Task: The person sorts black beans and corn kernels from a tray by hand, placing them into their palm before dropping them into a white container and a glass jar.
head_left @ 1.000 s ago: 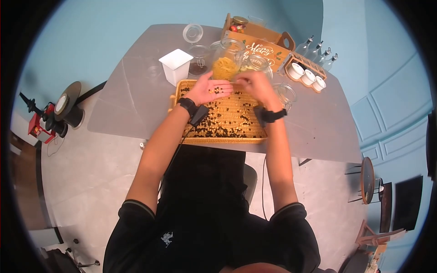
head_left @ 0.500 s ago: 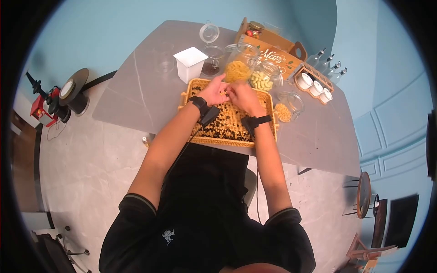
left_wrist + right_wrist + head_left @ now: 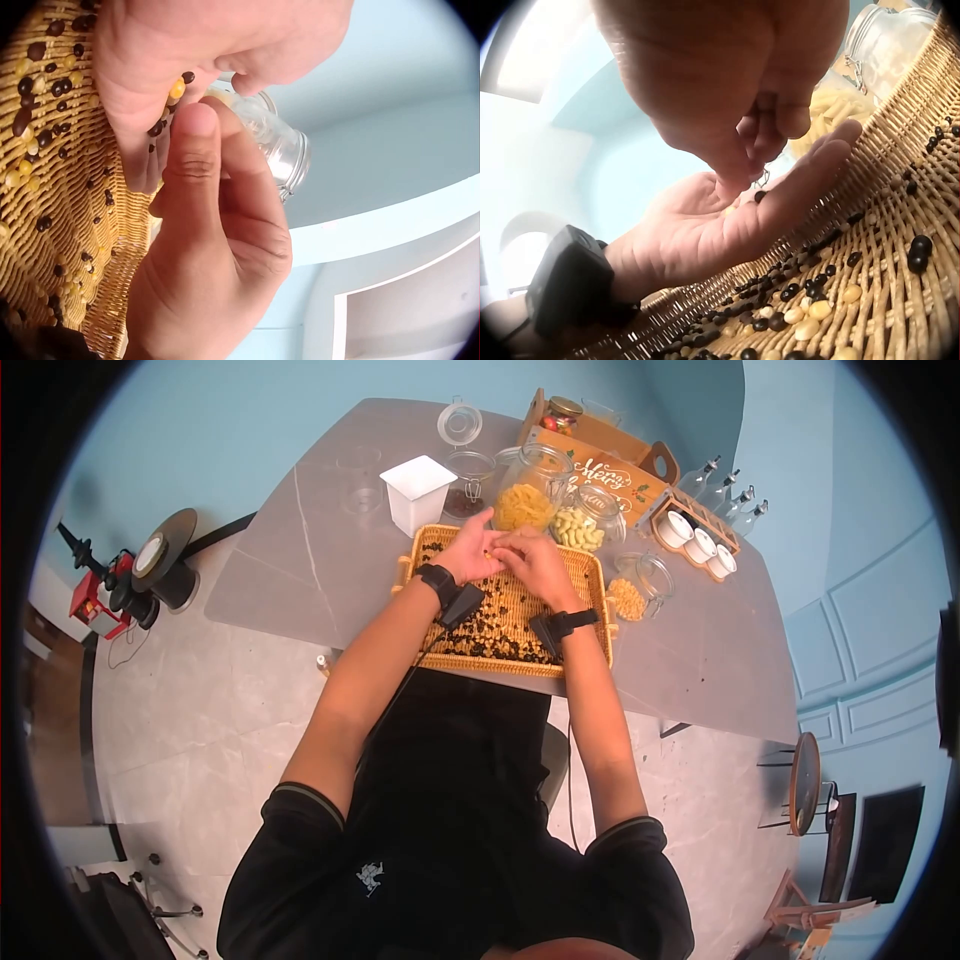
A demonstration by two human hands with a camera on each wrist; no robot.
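Note:
The left hand (image 3: 468, 556) is palm up above the wicker tray (image 3: 603, 575), its fingers loosely extended. A yellow kernel (image 3: 177, 88) and several dark beans lie on its palm; a black bean (image 3: 760, 196) also shows there in the right wrist view. Over that palm, the right hand (image 3: 537, 568) has its thumb and fingers curled together, the tips at the palm among the beans. Whether anything is between those fingertips is hidden. Black beans and yellow kernels (image 3: 807, 328) are scattered across the tray, thickest along its near side.
Behind the tray stand a white container (image 3: 416, 500), a jar of yellow pasta (image 3: 523, 507) and a jar of pale green pieces (image 3: 578, 530). An open jar of orange-yellow pieces (image 3: 627, 600) is at its right. Farther back are a wooden crate (image 3: 600, 470), white cups and bottles.
The right hand has come down and left onto the left palm since the first frame. The left fingers look less outstretched than before. The head view has shifted a little.

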